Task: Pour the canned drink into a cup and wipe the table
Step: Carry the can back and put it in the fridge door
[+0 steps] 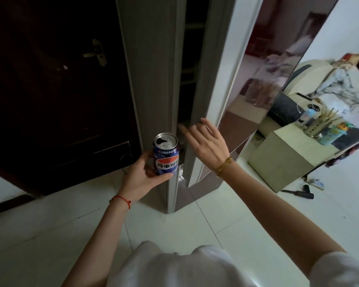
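Standing over pale glossy floor tiles [50, 235], a person in a white short-sleeved top [174, 266] reaches both bare arms forward. On the wrist of the left arm sits a thin red string bracelet [121, 199], and the left hand [141, 172] grips a blue aluminium drink can with a red, white and blue emblem [165, 155], thumb curled across its lower front and fingers wrapped behind. That can stands upright in the hand, its silver top showing an opened mouth, held in the air just beside the edge of a tall grey cabinet [153, 79]. On the other wrist hangs a beaded gold bracelet [224, 166]; the right hand [203, 141] is spread wide, fingers straight and holding nothing, its fingertips at the edge of a mirrored cabinet door with a white frame [243, 79] that stands ajar. Whether they touch the door I cannot tell, since motion blurs them. Left of the cabinet is a dark brown wooden door with a brass lever handle [50, 90]. Farther right, a cream square side table [282, 158] carries a metal holder full of brushes or utensils [317, 123]. Beyond it lies a cream sofa heaped with crumpled cloth [340, 79].
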The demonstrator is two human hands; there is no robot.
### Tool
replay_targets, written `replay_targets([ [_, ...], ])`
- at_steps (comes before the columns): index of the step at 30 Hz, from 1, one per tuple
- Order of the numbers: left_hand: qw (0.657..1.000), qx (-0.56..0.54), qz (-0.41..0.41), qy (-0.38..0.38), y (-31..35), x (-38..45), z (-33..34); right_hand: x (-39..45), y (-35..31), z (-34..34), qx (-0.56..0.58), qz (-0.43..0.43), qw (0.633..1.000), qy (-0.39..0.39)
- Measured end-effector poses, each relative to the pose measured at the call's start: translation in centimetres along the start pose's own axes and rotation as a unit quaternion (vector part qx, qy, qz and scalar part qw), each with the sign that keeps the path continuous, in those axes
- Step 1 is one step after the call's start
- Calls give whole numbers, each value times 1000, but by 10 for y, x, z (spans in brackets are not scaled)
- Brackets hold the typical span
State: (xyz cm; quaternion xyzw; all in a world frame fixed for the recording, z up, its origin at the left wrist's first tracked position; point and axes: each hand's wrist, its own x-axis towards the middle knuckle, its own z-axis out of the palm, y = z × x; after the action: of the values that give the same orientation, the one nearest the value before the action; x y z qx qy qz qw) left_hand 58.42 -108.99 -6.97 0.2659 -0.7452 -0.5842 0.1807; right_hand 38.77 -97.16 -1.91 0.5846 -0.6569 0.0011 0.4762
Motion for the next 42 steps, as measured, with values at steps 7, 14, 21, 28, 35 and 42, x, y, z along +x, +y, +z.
replay_targets([
  [7, 996, -1, 39, -85, 24, 12, 30, -69, 20, -41, -25, 109, 993, 48],
  [14, 983, -6, 84, -164, 51, 14, 72, -121, 28, -85, -41, 266, 963, -9],
  [21, 964, 6, 108, -243, 69, 11, 107, -163, 42, -118, -70, 374, 923, -62],
  [28, 946, 13, 156, -284, 93, 8, 150, -199, 69, -140, -128, 481, 862, -101],
  [35, 936, 4, 192, -295, 114, 10, 192, -219, 104, -161, -128, 557, 815, -96],
  [42, 930, 1, 228, -289, 134, 18, 238, -245, 149, -166, -91, 621, 774, -81],
])
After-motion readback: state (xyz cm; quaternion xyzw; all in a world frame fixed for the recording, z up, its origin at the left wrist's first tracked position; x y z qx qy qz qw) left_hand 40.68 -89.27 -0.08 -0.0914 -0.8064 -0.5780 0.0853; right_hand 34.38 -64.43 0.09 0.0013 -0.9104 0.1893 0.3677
